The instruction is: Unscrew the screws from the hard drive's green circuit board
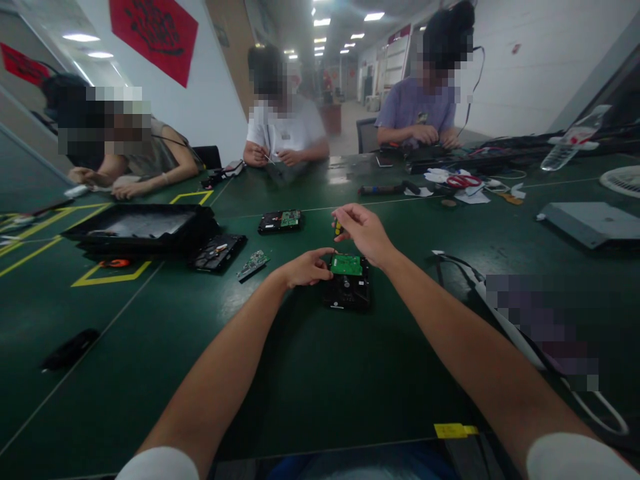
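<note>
A black hard drive (345,293) lies flat on the green table in front of me, its green circuit board (347,265) facing up at the far end. My left hand (311,268) grips the drive's left side, index finger reaching to the board's far left corner and thumb against the edge. Between the fingertips of my right hand (364,230) is a small yellow-and-black screwdriver (339,229), held upright with its shaft pointing down at that same corner. Whether its tip sits in a screw is too small to tell.
To the left are a loose circuit board (253,265), two more hard drives (280,221) (218,253) and a black tray (140,223). A cable (460,261) and grey metal box (590,223) lie right. Three people sit across the table (300,373); a bottle (575,141) stands tilted.
</note>
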`<control>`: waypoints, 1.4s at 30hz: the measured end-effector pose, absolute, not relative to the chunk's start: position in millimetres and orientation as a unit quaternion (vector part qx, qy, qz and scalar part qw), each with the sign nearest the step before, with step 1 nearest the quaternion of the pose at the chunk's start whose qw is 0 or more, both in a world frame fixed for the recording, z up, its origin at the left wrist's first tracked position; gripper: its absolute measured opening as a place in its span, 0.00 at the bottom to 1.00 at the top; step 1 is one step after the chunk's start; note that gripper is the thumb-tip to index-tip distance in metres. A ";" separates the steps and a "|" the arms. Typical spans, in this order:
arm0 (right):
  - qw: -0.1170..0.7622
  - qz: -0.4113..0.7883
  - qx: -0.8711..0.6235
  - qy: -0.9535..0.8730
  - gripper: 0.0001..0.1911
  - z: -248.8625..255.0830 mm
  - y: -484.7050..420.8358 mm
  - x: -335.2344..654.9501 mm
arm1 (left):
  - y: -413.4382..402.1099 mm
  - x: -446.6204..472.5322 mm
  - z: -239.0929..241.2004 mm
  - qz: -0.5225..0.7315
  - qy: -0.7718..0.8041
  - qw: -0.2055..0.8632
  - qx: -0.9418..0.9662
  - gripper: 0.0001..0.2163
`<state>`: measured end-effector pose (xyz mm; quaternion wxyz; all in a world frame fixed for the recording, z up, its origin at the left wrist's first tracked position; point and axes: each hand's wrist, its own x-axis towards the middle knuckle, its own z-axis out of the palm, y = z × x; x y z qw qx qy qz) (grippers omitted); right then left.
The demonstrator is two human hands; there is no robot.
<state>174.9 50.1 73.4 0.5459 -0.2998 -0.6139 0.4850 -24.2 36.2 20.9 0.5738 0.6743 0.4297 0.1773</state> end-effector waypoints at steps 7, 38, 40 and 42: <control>0.545 0.516 -0.326 -0.575 0.24 72.1 50.0 173.8 | 37.5 -25.5 18.1 0.183 0.421 0.580 0.673 0.36; 0.536 0.525 -0.301 -0.588 0.17 75.7 46.6 174.1 | 39.8 -27.5 14.4 0.176 0.421 0.574 0.680 0.36; 0.538 0.526 -0.303 -0.585 0.18 75.3 46.1 174.0 | 40.1 -27.6 13.8 0.181 0.418 0.577 0.678 0.36; 0.539 0.534 -0.296 -0.580 0.16 76.1 44.7 174.2 | 40.2 -27.6 13.6 0.182 0.416 0.579 0.677 0.36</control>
